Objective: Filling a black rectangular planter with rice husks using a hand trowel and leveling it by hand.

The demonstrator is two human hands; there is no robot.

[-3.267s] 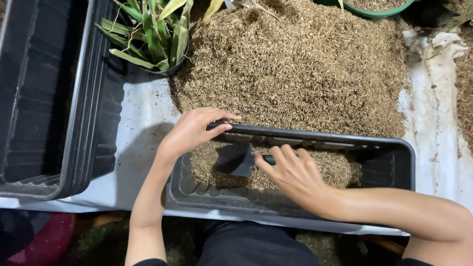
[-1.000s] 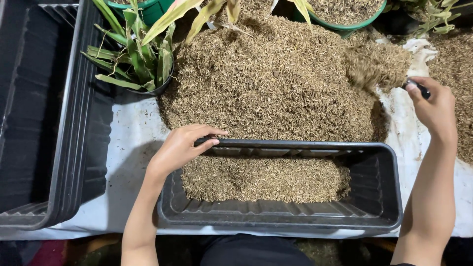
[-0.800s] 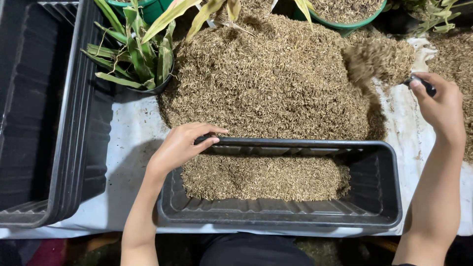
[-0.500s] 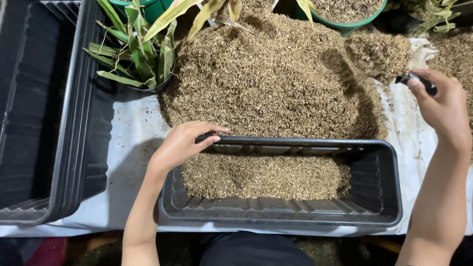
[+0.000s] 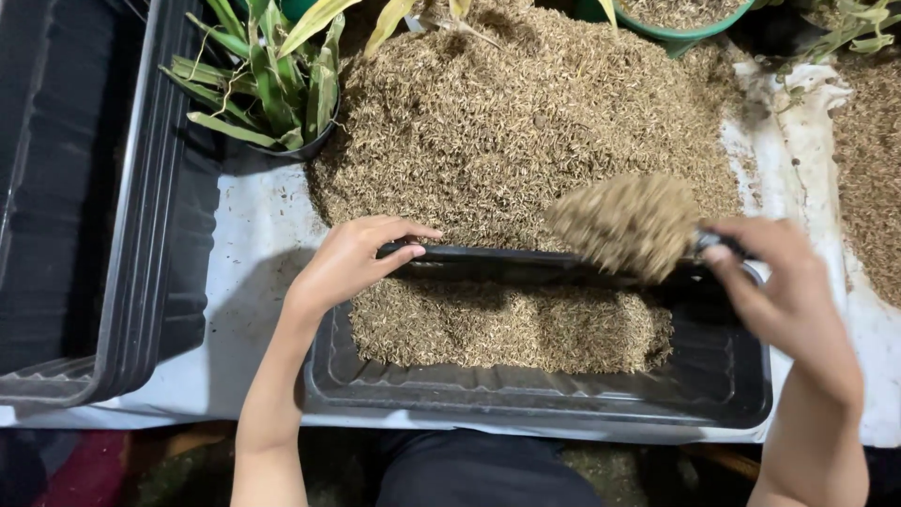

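A long black planter box (image 5: 526, 399) lies in front of me, partly filled with brown husk mix (image 5: 507, 324). My left hand (image 5: 352, 263) grips its far rim near the left end. My right hand (image 5: 784, 282) holds a dark-handled scoop (image 5: 627, 225) heaped with the same mix, blurred, over the right part of the box's far rim. A big heap of the husk mix (image 5: 526, 122) lies on the white sheet just beyond the box.
A stack of black planter boxes (image 5: 103, 216) stands at the left. A potted plant with long green leaves (image 5: 267, 84) sits at the heap's left edge. A green pot (image 5: 685, 19) and more mix (image 5: 868, 160) lie at the back right.
My right hand has come in from the far right with the scoop, now loaded, to above the box's rim. My left hand stays on the rim.
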